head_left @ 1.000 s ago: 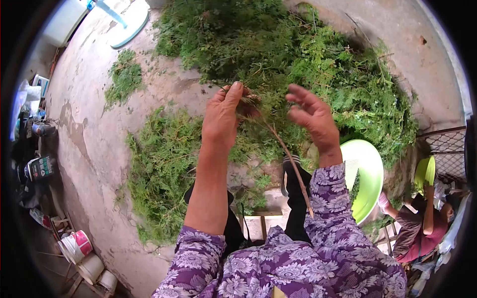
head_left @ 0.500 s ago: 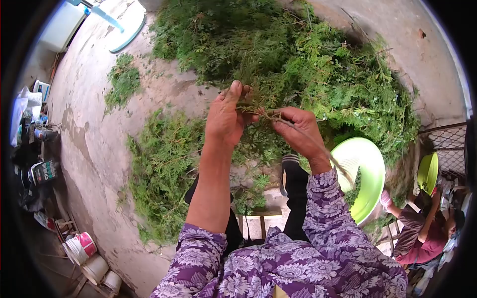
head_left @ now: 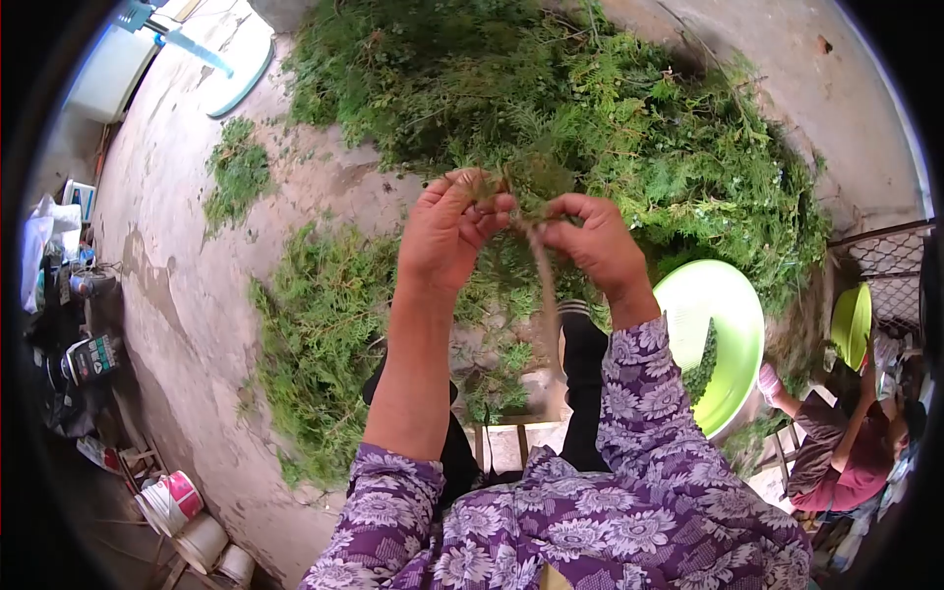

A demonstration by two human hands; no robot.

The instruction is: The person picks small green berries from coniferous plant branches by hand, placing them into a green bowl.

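My left hand (head_left: pixel 447 226) is closed, its fingers curled round a leafy evergreen branch (head_left: pixel 541 180). Beside it, thumb and forefinger of my right hand (head_left: pixel 596 244) pinch the same branch near its bare brown stem, which hangs blurred toward my knees. The exact contact points are smeared by motion. Behind both hands lies a big heap of cut evergreen branches (head_left: pixel 649 128). A lime-green basin (head_left: pixel 739 339) stands by my right forearm, with small green bits (head_left: pixel 700 369) piled along its inner side.
A smaller pile of green sprigs (head_left: pixel 320 334) lies on the concrete floor (head_left: pixel 182 324) to the left. White buckets (head_left: pixel 175 501) stand at lower left, a blue fan base (head_left: pixel 241 81) at upper left. Another person (head_left: pixel 846 452) sits at right near a green bowl (head_left: pixel 852 323).
The brown stem has swung from slanting across my right wrist to hanging down between my hands. My right hand has turned slightly, and both hands stay close together.
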